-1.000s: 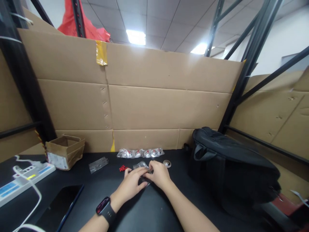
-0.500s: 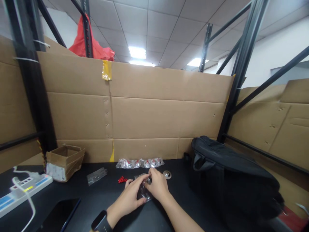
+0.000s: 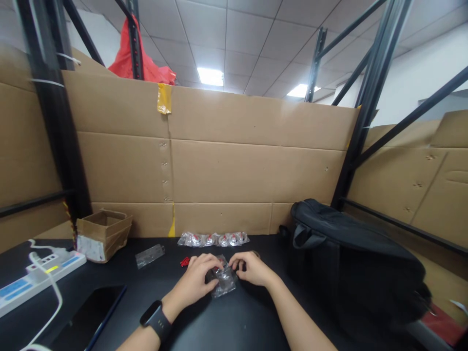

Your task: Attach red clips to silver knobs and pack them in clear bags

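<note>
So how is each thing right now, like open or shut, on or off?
Left hand: fingers on the clear bag
Right hand: curled, close by the bag
Clear bag: crinkly, sealed or not is unclear
Packets: lined up
Box: open on top
Phone: flat, screen dark
Watch: worn, screen dark
Power strip: plugs in it
Ceiling lights: on
Backpack: open or shut, can't tell

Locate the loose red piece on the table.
In the head view, the red piece lies left of centre, beside the left hand, nearer the camera than the row of clear packets.
</note>
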`<state>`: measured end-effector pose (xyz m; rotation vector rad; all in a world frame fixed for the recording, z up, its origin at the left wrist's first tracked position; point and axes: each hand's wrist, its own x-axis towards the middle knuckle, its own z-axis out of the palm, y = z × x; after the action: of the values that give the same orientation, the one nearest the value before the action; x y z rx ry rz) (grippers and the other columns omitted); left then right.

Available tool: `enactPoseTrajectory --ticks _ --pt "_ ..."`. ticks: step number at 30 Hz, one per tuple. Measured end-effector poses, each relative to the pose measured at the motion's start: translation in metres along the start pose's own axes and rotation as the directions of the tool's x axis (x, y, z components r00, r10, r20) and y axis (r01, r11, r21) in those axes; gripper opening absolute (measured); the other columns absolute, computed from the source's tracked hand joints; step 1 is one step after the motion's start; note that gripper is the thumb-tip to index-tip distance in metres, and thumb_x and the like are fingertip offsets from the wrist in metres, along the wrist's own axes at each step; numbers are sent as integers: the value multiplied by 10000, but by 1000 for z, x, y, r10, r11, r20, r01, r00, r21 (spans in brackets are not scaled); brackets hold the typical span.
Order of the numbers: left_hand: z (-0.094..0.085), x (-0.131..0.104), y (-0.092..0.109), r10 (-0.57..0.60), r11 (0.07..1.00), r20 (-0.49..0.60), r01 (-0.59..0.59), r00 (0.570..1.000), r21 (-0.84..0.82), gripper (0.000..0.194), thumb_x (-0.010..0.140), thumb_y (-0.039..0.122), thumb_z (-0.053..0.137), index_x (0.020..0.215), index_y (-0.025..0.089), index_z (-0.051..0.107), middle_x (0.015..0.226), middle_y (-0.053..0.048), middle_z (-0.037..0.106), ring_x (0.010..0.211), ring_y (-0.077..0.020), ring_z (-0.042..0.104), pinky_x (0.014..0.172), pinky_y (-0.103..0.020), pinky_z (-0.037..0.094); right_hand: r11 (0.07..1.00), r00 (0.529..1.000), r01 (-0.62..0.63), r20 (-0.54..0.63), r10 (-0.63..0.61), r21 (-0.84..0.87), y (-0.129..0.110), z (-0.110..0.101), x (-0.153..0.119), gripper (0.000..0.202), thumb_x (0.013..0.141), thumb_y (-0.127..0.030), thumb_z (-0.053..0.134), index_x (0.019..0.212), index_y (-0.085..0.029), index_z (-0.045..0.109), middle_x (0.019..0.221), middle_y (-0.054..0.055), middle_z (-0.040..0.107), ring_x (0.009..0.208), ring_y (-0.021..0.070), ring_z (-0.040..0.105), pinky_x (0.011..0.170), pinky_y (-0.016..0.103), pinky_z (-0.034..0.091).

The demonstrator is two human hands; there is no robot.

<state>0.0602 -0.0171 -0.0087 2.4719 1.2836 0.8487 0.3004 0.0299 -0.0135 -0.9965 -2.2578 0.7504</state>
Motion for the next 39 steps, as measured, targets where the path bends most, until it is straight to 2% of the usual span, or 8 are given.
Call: enactPoseTrajectory --ticks 7,17,23,28,31,33,35,39 --pt "3 0 0 -57 998 -48 58 997 25 161 906 343 545 871 244 666 924 -16 710 927 -205 606 847 -335 333 994 992 103 -78 -99 40 8 4 5 45 710 -223 780 741 -199 758 854 20 712 707 136 617 646 226 452" --pt "16 2 -10 -263 960 -118 246 958 -135 32 854 246 524 852 227 550 768 37 729 656 -154 643 775 -277 387 926 985 -60 -127 115 373 11 21 10 178 799 -285 667 900 -202 547 648 -14 687 566 138 608 573 224 448" --pt "23 1 -7 -211 977 -118 212 970 -5 183 912 243 463 1055 267 575 858 16 724 862 -182 665 843 -306 372 998 972 -49 -228 58 44 3 26 11 198 857 -194 553 1041 -224 619 652 -33 660 551 128 572 592 219 428" --pt "20 -3 -2 -177 967 -70 187 982 175 282 937 349 451 1137 317 647 1164 -46 635 1116 -242 548 934 -401 345 967 985 -26 -172 -19 -254 -2 19 6 225 866 -215 552 913 -227 771 995 64 674 941 197 607 893 304 442" --pt "20 -5 -2 -157 964 -38 161 987 213 342 882 366 529 1209 335 624 1277 -51 586 1214 -274 475 985 -443 319 940 992 -35 -123 -8 -340 -5 17 2 245 812 -297 642 1020 -253 764 1236 76 602 1166 259 510 1024 376 367" --pt "21 -6 -2 -148 966 -13 147 989 211 383 858 363 554 1237 341 605 1311 -45 581 1259 -285 438 1019 -466 290 933 996 -18 -88 -15 -360 -8 18 0 464 735 -337 723 1191 -260 690 1321 77 563 1229 282 461 1044 394 335" --pt "22 -6 -3 -152 969 2 149 988 198 399 856 378 553 1252 345 589 1305 -37 597 1267 -286 427 1037 -478 271 934 997 2 -65 -27 -358 -12 21 0 610 691 -321 757 1282 -261 618 1288 70 600 1204 277 481 1017 381 332" --pt "23 -5 -3 -180 964 16 174 983 201 426 839 420 558 1256 330 579 1311 -43 598 1275 -299 414 1044 -476 269 928 995 -18 -99 -21 -371 -19 26 1 331 816 -215 619 1137 -279 666 1077 24 712 1057 232 574 929 355 317"
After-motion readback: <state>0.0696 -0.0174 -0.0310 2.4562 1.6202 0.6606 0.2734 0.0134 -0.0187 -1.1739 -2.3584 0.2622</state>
